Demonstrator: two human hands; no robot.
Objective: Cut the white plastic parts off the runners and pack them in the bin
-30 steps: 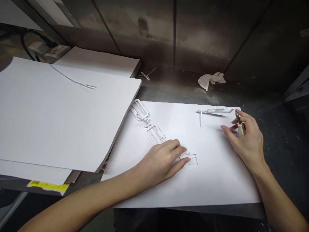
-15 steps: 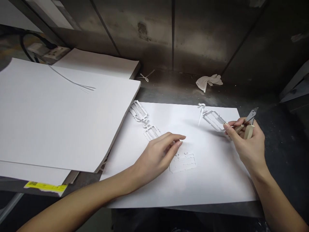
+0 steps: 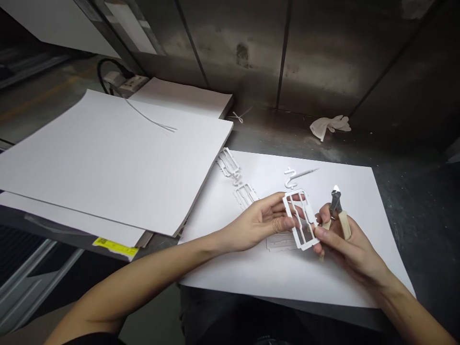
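Observation:
Between my two hands is a white plastic frame with slots through it, tilted up toward me. My left hand pinches its left edge between thumb and fingers. My right hand grips the opposite edge with thumb and fingertips, while cutting pliers with pale handles rest in the same hand, jaws pointing up. At the frame's upper end is an S-shaped white sprue with a thin rod; whether it is joined to the frame I cannot tell. Another flat frame lies partly hidden beneath my hands.
Two linked white frames lie on the white sheet near its left edge. Large stacked white boards take up the left. A white glove and a tied strip lie by the metal wall. A power socket stands behind the boards.
My right hand has brought the frame and pliers left toward the middle. My left hand has moved to the frame and taken hold of its edge. The view has shifted left.

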